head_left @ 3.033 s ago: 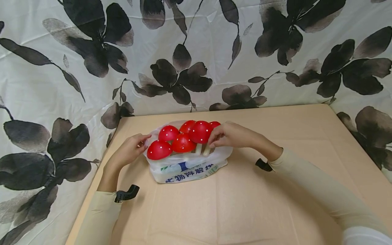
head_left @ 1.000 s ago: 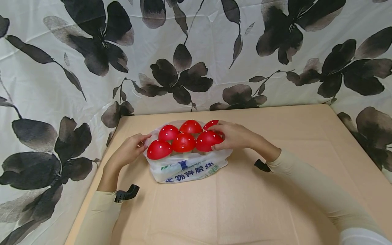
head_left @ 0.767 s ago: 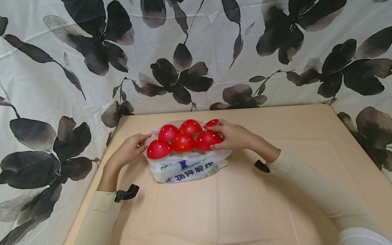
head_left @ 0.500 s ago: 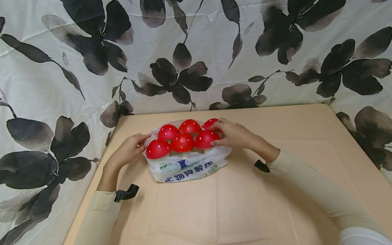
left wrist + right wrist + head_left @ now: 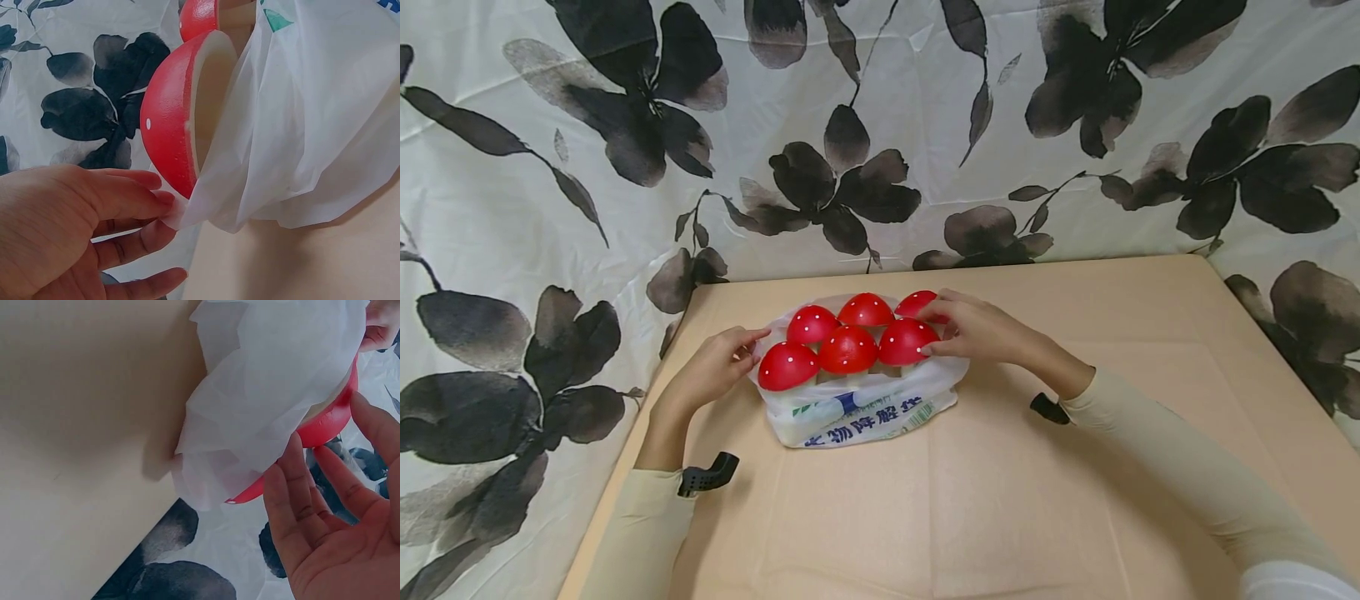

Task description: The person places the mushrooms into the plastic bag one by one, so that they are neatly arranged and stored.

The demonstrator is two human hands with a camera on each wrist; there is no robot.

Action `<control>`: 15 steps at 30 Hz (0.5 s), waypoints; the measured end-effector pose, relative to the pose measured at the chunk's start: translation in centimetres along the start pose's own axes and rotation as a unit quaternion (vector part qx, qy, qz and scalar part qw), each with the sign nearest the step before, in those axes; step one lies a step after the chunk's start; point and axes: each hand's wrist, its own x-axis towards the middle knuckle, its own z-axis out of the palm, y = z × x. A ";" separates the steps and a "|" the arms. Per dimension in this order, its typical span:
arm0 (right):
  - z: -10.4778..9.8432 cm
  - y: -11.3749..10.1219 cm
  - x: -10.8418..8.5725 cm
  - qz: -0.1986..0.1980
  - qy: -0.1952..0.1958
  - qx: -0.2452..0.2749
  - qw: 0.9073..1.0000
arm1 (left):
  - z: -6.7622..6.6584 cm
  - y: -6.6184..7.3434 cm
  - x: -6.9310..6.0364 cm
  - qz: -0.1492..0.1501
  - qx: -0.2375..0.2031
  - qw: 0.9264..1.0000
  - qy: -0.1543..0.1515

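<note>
Several toy mushrooms with red, white-dotted caps stand close together in a white plastic bag (image 5: pixel 857 423) printed with blue characters. My left hand (image 5: pixel 726 367) pinches the bag's left edge between thumb and fingers, beside the front left mushroom (image 5: pixel 167 119). At the bag's right side is my right hand (image 5: pixel 977 329), its fingers spread and loosely bent. Its thumb tip is at the edge of the front right mushroom (image 5: pixel 906 342), and the other fingertips lie by the back right mushroom (image 5: pixel 913 302). The stems are mostly hidden by caps and bag.
The bag lies toward the back of a tan-covered table (image 5: pixel 1000 500). A white cloth (image 5: pixel 970 158) with dark flowers hangs behind the table and along its left side. Both wrists wear black straps.
The right hand set a mushroom upright at the bag's front right, where it had been lifted. Its fingers then drew slightly back from the cap. The left hand kept its hold on the bag.
</note>
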 end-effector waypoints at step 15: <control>-1.0 1.0 -1.5 -0.013 0.019 0.049 0.998 | -1.6 1.2 -0.7 0.003 0.012 0.999 0.045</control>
